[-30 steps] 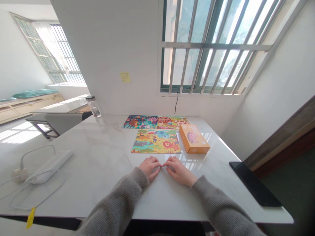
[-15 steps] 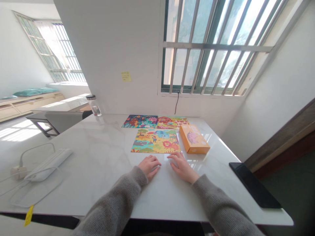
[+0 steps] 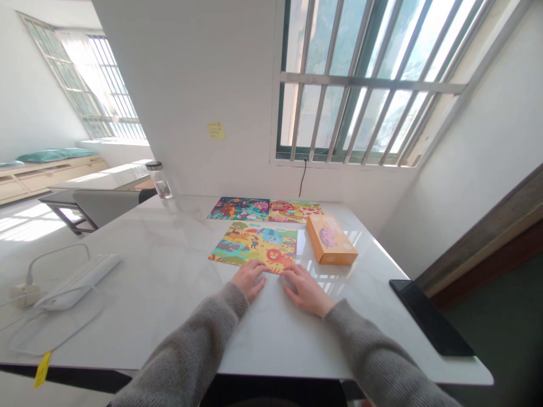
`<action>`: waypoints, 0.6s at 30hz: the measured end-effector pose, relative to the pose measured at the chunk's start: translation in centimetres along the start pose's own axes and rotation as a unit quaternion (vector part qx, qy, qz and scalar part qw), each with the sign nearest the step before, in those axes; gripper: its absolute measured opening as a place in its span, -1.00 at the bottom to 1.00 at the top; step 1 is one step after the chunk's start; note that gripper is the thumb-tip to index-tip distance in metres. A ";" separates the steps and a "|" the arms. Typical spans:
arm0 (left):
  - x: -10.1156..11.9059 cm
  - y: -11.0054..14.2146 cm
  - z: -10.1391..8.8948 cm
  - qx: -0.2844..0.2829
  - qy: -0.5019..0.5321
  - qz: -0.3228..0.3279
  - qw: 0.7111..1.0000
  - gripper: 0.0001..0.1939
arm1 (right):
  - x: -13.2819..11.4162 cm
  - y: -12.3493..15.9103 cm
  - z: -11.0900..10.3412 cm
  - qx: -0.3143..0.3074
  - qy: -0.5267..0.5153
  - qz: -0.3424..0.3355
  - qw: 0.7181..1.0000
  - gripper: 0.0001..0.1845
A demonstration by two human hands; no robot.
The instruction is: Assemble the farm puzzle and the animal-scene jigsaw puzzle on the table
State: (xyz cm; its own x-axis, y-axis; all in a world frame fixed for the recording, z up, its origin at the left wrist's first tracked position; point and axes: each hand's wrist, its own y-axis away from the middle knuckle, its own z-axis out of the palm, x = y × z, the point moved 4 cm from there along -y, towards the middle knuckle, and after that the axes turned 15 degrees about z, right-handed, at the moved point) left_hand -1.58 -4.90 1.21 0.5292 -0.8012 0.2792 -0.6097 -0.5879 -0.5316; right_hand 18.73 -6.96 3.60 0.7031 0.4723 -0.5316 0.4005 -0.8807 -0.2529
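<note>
A bright animal picture sheet (image 3: 258, 243) lies flat on the white marbled table, turned a little so its near right corner points towards me. My left hand (image 3: 251, 278) rests at its near edge, fingers stretched forward onto the border. At the near right corner, the fingertips of my right hand (image 3: 306, 289) touch the sheet; its fingers are apart and loosely bent. Neither hand is closed around anything. Behind this sheet lie a dark night-scene picture sheet (image 3: 240, 208) and a farm picture sheet (image 3: 292, 211), side by side. An orange box (image 3: 331, 240) with a pink animal stands right of the sheets.
A white power strip (image 3: 80, 282) with cables lies on the left of the table (image 3: 161, 305). At the back left stands a clear bottle (image 3: 160, 182). A black flat device (image 3: 428, 316) lies along the right edge. The wall and barred window are behind.
Both hands have moved forward and slightly left onto the animal sheet's near edge. The sheet has shifted left and turned, its right side coming nearer to me and away from the box.
</note>
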 end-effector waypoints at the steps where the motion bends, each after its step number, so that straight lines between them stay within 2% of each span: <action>1: 0.0 0.0 0.0 0.007 -0.002 -0.001 1.000 -0.70 | -0.7 0.3 0.2 -0.026 -0.040 -0.017 0.999 -0.70; 3: -0.2 0.1 0.0 0.013 -0.003 -0.001 1.000 -0.70 | -1.6 0.7 0.5 -0.050 -0.108 -0.025 0.993 -0.76; 4: -0.2 0.1 0.1 0.008 -0.004 0.000 1.000 -0.70 | -1.7 0.7 0.5 -0.038 -0.122 -0.022 0.992 -0.77; 6: -0.2 0.2 0.5 -0.010 -0.010 -0.001 1.000 -0.69 | -1.0 0.4 -0.1 0.034 -0.098 -0.011 0.995 -0.78; 8: -0.2 0.3 0.8 -0.032 -0.024 -0.008 0.999 -0.67 | 0.8 0.0 -1.5 0.138 -0.025 0.010 0.990 -0.77; 10: 0.1 0.2 1.1 -0.053 -0.041 -0.020 0.998 -0.62 | 3.4 -0.3 -3.6 0.247 0.054 0.065 0.965 -0.75; 13: 0.9 -0.1 1.5 -0.093 -0.050 -0.017 0.994 -0.53 | 7.7 -0.3 -7.0 0.382 0.148 0.183 0.894 -0.69; 15: 1.6 -0.4 1.7 -0.115 -0.043 -0.003 0.992 -0.52 | 9.7 -0.3 -8.4 0.406 0.182 0.237 0.864 -0.58; 18: 2.3 -1.1 1.7 -0.125 -0.037 -0.003 0.991 -0.54 | 10.4 -0.4 -8.5 0.399 0.204 0.255 0.857 -0.49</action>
State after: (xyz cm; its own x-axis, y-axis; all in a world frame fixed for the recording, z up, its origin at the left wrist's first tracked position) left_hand 1.36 -5.89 1.07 0.5692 -0.7927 0.2180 -0.7289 -0.6093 -0.3123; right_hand 30.88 -1.38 5.09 0.8788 -0.1516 -0.4524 -0.4351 -0.6437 -0.6295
